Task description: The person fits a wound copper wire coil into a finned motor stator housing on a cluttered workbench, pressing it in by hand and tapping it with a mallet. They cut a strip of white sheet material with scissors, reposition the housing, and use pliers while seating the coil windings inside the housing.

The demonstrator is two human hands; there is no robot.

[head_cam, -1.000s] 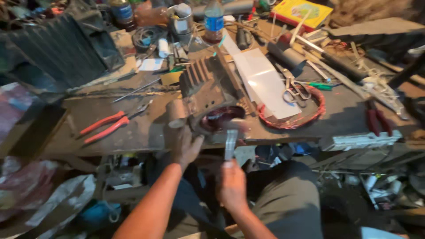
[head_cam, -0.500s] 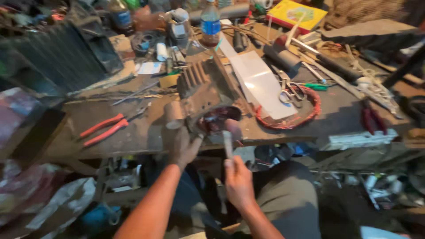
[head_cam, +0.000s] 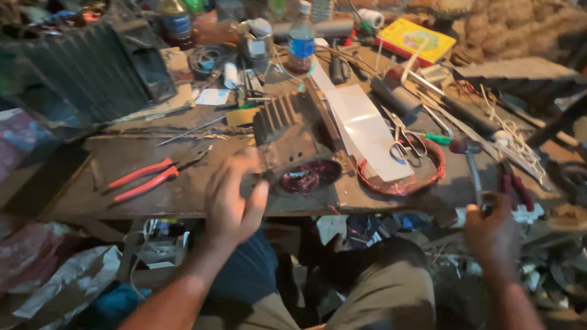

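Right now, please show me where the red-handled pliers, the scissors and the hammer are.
red-handled pliers point(head_cam: 143, 181), head view, on the red handles.
scissors point(head_cam: 408, 146), head view, on the finger loops.
hammer point(head_cam: 467, 146), head view, on its head.

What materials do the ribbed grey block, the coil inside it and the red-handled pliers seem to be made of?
Ribbed grey block with fins: probably cast metal, dull and dusty.
Reddish coil in its round opening: likely copper wire, by its colour and fine strands.
Red-handled pliers: dark metal jaws, with smooth handles that look plastic or rubber coated.
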